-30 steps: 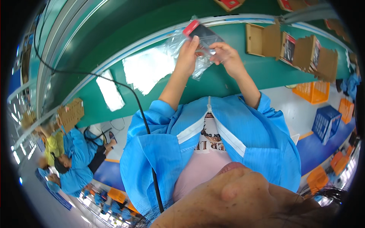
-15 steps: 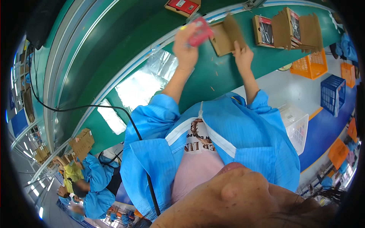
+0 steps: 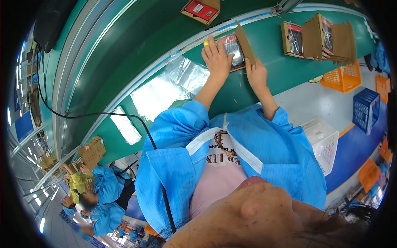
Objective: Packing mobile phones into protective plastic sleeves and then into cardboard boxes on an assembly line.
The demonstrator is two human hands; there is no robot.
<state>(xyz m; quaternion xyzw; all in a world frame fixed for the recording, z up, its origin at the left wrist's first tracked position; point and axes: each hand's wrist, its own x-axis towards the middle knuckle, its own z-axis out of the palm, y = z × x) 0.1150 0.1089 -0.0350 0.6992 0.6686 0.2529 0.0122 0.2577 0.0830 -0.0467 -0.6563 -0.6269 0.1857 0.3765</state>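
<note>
A small brown cardboard box point(image 3: 245, 44) lies on the green table in front of me, its lid standing up on the right side. Inside it rests a flat red and dark item in a clear plastic bag point(image 3: 235, 50). My left hand point(image 3: 217, 61) is open, fingers spread over the box's left edge and touching the bagged item; a yellow band circles one finger. At the near end of the lid, my right hand point(image 3: 257, 75) grips the cardboard between thumb and fingers.
Clear plastic bags point(image 3: 155, 95) lie to the left. Open boxes with bagged items point(image 3: 294, 39) stand at the far right. Another box with a red item point(image 3: 201, 9) sits beyond the rail. A black cable point(image 3: 103, 114) crosses the left. Orange point(image 3: 343, 78), blue point(image 3: 364, 109) and white crates point(image 3: 321, 138) stand right.
My left hand has put the red bagged item into the cardboard box and let go of it, fingers now spread. My right hand still holds the lid, which stands more upright.
</note>
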